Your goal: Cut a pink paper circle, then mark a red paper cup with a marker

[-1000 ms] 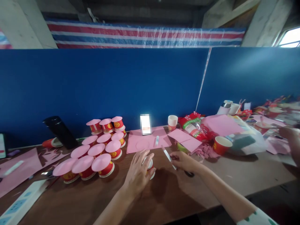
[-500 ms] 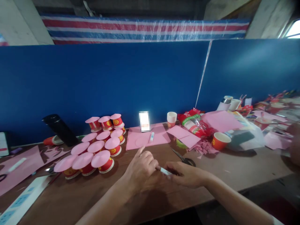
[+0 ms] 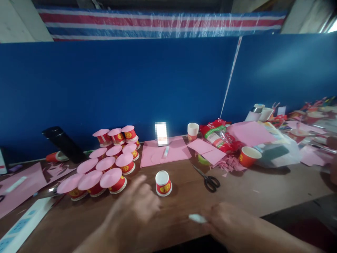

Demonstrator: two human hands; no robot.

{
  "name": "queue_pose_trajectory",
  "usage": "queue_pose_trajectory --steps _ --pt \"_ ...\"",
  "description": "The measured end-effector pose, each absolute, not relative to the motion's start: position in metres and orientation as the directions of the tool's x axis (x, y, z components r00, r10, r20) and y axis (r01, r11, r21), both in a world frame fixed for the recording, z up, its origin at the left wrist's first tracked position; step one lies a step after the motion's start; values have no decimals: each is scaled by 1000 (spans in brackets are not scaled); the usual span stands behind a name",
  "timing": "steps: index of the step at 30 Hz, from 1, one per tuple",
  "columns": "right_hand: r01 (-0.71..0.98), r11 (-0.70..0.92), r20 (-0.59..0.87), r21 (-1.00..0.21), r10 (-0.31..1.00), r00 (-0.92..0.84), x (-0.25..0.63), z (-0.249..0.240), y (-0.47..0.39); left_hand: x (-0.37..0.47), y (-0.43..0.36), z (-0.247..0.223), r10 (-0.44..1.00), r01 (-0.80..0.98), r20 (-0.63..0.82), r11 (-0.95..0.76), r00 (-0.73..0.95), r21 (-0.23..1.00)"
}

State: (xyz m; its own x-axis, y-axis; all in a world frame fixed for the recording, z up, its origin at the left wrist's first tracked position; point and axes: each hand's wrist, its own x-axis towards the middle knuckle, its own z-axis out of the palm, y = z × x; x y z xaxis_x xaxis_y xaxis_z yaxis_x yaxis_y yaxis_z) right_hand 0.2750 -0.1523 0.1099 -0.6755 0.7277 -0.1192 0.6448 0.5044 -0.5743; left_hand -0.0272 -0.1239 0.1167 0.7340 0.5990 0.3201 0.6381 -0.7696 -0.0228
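An upturned red paper cup (image 3: 163, 184) with a bare white base stands on the brown table. To its left is my left hand (image 3: 140, 200), blurred by motion, apart from the cup; whether its fingers hold anything is hidden. My right hand (image 3: 222, 218) is near the table's front edge, closed on a white glue stick (image 3: 197, 218) that points left. Black-handled scissors (image 3: 210, 182) lie behind that hand. On the left stand several upturned red cups topped with pink paper discs (image 3: 111, 178).
Pink sheets (image 3: 179, 151) with another glue stick lie at the back centre. Further right are a white-and-red cup (image 3: 193, 131), a red plastic bag (image 3: 217, 135), pink scraps and an upright red cup (image 3: 249, 156). A black bottle (image 3: 63, 144) leans at the left.
My hands have moved apart, the left one leftward and the right one down and rightward with the glue stick. The upturned cup between them now shows. The view has shifted slightly.
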Motion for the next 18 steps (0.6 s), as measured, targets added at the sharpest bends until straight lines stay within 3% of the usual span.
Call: queue_pose_trajectory --steps 2,3,6,8,10,13,18 --pt "692 400 -18 -602 859 -512 297 99 -150 -57 -116 118 752 814 396 -581 528 19" --pt "705 367 0 -606 887 -461 303 95 -147 -65 -114 117 808 863 417 -495 415 100" --pt "665 325 1 -672 899 -438 292 91 -136 -53 -117 112 940 784 205 -342 274 519" --pt "569 326 52 -755 895 -443 267 94 -132 -25 -126 106 916 626 68 -323 396 710" --pt "448 316 85 -837 882 -464 239 99 -131 2 -135 98 863 495 38 -325 504 805" --pt "251 236 65 -939 838 -542 214 104 -134 24 -145 88 831 377 3 -255 556 891" --pt "40 94 51 -995 797 -601 209 92 -136 28 -154 76 802 251 -60 -114 595 961"
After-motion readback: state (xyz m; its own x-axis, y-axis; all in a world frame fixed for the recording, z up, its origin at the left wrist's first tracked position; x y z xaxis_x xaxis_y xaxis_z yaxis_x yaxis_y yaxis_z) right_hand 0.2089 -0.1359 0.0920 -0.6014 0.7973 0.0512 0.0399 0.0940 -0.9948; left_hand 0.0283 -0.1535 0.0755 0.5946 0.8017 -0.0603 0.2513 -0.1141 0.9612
